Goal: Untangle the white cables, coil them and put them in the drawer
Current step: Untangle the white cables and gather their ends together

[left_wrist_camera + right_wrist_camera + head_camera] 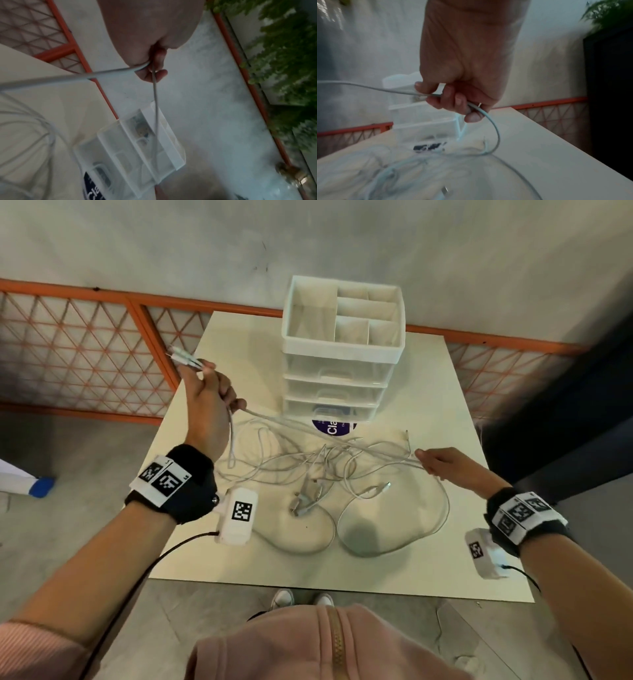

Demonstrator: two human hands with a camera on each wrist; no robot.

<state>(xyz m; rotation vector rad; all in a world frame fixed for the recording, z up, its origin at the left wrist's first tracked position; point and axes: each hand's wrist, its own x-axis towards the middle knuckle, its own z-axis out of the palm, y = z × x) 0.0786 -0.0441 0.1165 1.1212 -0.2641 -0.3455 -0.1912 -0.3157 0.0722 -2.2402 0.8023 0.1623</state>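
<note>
Tangled thin white cables (308,470) sprawl on the cream tabletop (428,392), in front of the clear plastic three-drawer unit (337,378). Left hand (209,402), raised, fingers curled round cable ends. Right hand (445,463), low, pinches one strand taut between them.

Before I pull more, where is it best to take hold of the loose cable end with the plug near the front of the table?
Probably at the plug end: pinch its stiff connector body from above with the fingers. It lies flat on the table, apart from the tangle of white cables. Both the left hand and right hand already hold cable.
</note>
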